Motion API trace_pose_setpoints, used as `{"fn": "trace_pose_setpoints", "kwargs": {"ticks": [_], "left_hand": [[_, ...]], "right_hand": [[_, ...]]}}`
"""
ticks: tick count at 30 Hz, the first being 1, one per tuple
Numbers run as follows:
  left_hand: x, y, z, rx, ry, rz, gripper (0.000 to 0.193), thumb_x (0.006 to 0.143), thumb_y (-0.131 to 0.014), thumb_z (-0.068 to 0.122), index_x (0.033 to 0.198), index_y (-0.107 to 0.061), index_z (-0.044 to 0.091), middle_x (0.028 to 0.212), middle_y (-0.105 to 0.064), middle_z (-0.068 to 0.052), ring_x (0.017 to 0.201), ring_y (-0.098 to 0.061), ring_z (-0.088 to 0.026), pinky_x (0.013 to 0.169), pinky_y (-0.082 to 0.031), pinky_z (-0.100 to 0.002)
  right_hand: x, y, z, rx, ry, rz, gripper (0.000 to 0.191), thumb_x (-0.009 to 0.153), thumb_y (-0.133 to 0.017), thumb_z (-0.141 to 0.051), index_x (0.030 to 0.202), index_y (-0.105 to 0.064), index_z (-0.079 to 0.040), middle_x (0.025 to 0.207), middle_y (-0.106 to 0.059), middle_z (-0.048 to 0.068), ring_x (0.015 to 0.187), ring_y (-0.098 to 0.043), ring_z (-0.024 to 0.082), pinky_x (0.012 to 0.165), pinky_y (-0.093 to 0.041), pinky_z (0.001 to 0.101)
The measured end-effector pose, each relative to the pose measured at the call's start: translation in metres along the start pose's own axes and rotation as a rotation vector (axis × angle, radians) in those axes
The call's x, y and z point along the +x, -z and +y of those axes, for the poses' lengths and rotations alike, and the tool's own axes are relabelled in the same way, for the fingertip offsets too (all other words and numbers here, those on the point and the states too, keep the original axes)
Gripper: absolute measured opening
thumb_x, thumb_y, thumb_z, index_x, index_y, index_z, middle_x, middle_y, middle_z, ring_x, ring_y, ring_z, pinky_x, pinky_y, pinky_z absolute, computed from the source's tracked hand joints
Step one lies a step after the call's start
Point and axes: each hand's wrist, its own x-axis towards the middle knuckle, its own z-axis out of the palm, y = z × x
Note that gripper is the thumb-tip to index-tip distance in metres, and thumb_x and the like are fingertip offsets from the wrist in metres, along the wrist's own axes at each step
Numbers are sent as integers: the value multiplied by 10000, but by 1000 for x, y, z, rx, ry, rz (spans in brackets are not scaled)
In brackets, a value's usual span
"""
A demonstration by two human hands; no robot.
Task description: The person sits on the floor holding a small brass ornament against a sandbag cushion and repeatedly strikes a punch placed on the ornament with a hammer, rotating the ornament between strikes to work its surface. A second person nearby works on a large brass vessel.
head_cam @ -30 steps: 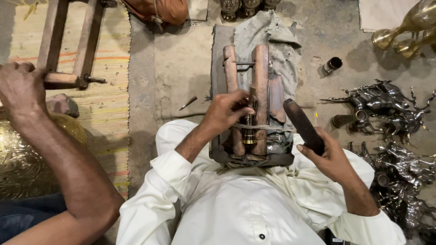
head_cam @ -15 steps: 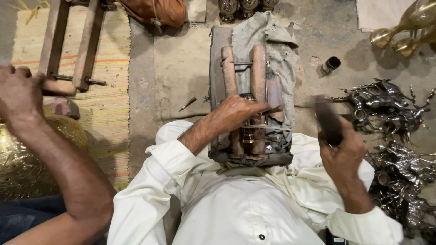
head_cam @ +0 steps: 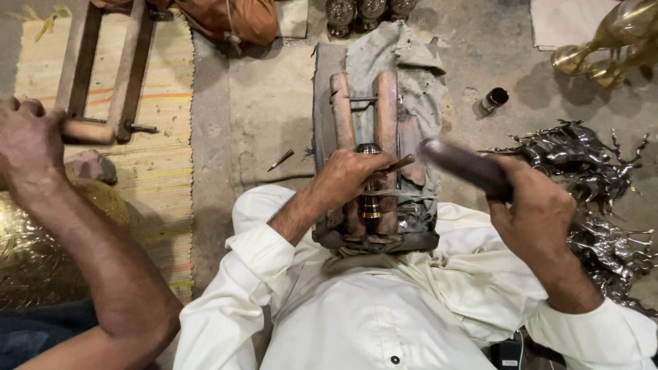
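The left hand (head_cam: 346,179) is closed around a thin chisel (head_cam: 396,164) on a small brass piece (head_cam: 371,205), clamped between two wooden bars (head_cam: 384,109) at 12 o'clock from the person's body. The right hand (head_cam: 538,205), at 3 o'clock, grips a dark mallet (head_cam: 462,164) firmly. The blow should probably land squarely on the chisel end, with the tool kept steady. The brass piece looks round, ridged and shiny.

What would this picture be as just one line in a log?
left hand: holds thin punch on small brass piece | brass piece: between two wooden bars | right hand: dark striker raised
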Motion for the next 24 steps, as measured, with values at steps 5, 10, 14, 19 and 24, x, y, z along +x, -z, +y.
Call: {"fn": "trace_pose_setpoints", "kwargs": {"ticks": [5,10,14,19,24], "left_hand": [[-15,-7,-7,-139,26,125,377,847,-799,54,1206,-685,68,1029,-774,-131,896,-776,-267,738,-624,-363],[-39,-36,-5,-448,336,525,278,934,-799,96,1179,-684,32,1028,-795,-98,940,-787,-172,828,-643,-290],[-48,-61,3,-579,431,703,285,941,-793,108,1181,-675,10,1019,-792,-101,950,-768,-142,853,-629,-275],[-51,-67,13,-461,521,722,240,964,-774,179,1102,-664,16,916,-793,-84,822,-764,-124,717,-605,-270],[-53,-62,22,-355,462,699,232,989,-746,201,1103,-640,28,914,-780,-81,783,-768,-153,656,-593,-287]], "right_hand": [[13,5,-5,-54,13,-148,558,803,-758,-129,1345,-625,-145,1081,-718,116,927,-705,316,799,-549,447],[30,14,-10,-124,68,-296,580,737,-769,-170,1300,-633,-158,1009,-740,104,894,-714,332,749,-547,465],[46,8,-13,-57,47,-413,488,813,-767,-214,1285,-646,-186,938,-743,89,860,-711,325,749,-547,457],[64,-8,-21,-133,359,-194,399,893,-747,-204,1278,-656,-155,926,-733,70,784,-705,254,617,-531,393],[94,-14,-38,-48,548,116,281,1061,-752,-209,1310,-649,-128,826,-644,38,694,-613,163,586,-509,333]]}}
